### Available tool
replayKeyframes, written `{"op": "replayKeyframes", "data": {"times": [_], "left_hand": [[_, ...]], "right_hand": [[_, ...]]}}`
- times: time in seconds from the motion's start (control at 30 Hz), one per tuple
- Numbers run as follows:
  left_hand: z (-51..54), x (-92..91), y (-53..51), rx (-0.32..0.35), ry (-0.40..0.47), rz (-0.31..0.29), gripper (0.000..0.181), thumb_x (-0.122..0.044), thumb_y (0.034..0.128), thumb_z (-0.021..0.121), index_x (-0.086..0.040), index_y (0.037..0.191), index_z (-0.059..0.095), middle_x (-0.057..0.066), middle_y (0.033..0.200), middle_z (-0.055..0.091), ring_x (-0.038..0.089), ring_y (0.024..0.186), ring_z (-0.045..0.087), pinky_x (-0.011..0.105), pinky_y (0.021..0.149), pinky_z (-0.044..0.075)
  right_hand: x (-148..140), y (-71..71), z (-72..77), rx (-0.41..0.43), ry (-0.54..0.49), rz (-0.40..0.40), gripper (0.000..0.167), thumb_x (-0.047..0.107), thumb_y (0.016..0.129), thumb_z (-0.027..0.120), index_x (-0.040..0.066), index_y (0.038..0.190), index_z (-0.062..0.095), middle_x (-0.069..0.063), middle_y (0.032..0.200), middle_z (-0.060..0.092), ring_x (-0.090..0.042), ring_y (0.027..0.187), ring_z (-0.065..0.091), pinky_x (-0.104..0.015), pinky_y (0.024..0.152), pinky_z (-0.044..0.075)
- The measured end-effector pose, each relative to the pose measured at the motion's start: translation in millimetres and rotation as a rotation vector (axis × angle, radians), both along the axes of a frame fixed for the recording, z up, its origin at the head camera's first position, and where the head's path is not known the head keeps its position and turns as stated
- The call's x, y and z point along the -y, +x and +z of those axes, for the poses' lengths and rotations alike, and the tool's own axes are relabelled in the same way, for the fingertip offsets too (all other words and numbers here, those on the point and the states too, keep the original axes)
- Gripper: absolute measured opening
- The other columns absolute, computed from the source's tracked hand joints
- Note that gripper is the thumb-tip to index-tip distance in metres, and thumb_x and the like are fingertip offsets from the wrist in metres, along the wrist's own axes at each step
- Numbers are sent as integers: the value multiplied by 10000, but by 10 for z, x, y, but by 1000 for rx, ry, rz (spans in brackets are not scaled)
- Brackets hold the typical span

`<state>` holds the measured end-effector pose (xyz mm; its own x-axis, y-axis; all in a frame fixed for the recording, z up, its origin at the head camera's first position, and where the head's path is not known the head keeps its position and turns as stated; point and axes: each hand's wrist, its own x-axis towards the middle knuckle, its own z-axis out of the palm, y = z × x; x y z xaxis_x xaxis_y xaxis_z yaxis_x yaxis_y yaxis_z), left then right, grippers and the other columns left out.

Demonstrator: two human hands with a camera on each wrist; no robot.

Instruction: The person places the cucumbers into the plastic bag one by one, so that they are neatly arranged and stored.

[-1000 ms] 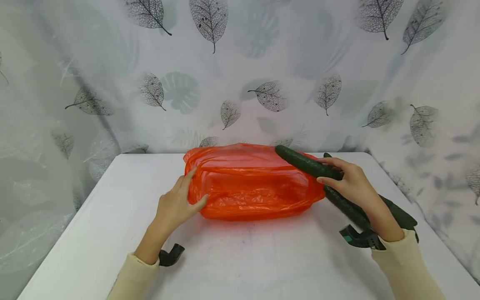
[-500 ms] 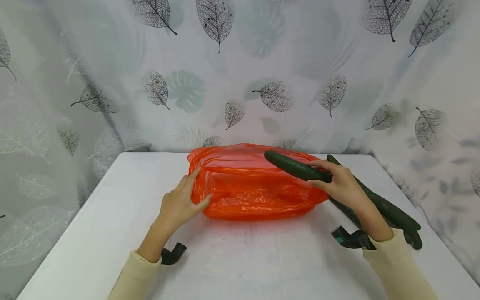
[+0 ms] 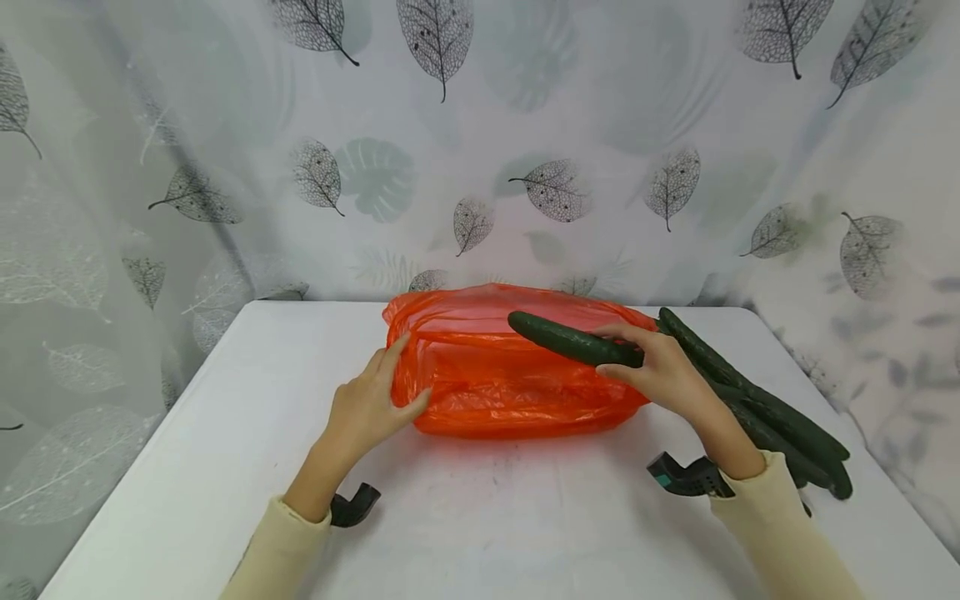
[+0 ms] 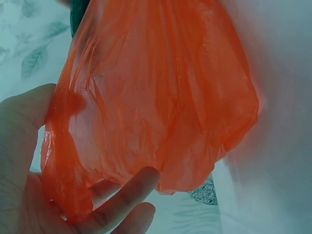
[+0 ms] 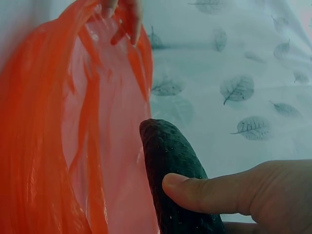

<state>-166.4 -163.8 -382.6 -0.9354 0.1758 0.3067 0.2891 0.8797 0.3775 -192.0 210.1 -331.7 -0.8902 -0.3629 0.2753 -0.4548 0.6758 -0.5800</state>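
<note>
An orange-red plastic bag [image 3: 495, 375] stands on the table with its mouth spread towards me. My left hand [image 3: 367, 408] holds the bag's left end, thumb and fingers apart; in the left wrist view the film [image 4: 161, 97] runs between the thumb and fingers. Between thumb and fingers, my right hand [image 3: 663, 375] grips a dark green cucumber [image 3: 562, 337]. Its free end points left, in front of the bag's opening. Seen from the right wrist, the cucumber [image 5: 170, 161] lies beside the bag's rim, the thumb along its side.
Several more cucumbers [image 3: 780, 417] lie in a pile at the table's right side, partly behind the right forearm. The white table [image 3: 517, 525] ends at the back against a leaf-printed curtain [image 3: 480, 150]. Each wrist carries a black camera mount [image 3: 686, 475].
The right hand has moved left with the cucumber, taking its tip from the bag's back right corner to the front of the mouth. My left hand keeps its place on the bag.
</note>
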Motion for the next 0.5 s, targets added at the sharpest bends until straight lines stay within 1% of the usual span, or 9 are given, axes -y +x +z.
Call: {"op": "replayKeyframes", "data": {"times": [0.1,0.23,0.37,0.5], "left_hand": [[-5,-3,17,-1,2,0,805,-426,840,690,-82,1487,356,189,1249,573,292,741,652,433,596,555],[-9,-7,36,-10,5,2,809,-425,833,703,-78,1482,366,183,1235,579,291,747,653,432,596,557],[-10,-12,37,-9,5,2,805,-424,837,702,-80,1484,368,180,1241,577,295,760,654,438,599,554],[0,-20,28,-11,1,0,804,-431,842,695,-87,1489,364,181,1248,575,306,777,656,453,609,554]], "right_hand": [[50,-6,-45,7,-5,17,462,50,810,765,8,1248,624,-194,1184,641,-361,1058,568,-520,846,488],[123,-18,-71,13,-17,50,458,52,804,770,4,1238,633,-191,1203,644,-381,1093,569,-552,879,488],[192,-30,-66,30,-29,71,448,45,801,772,2,1228,643,-175,1207,648,-378,1115,562,-554,898,482],[252,-48,-67,21,-32,90,442,40,795,778,-6,1214,648,-171,1189,655,-373,1095,564,-543,887,490]]}}
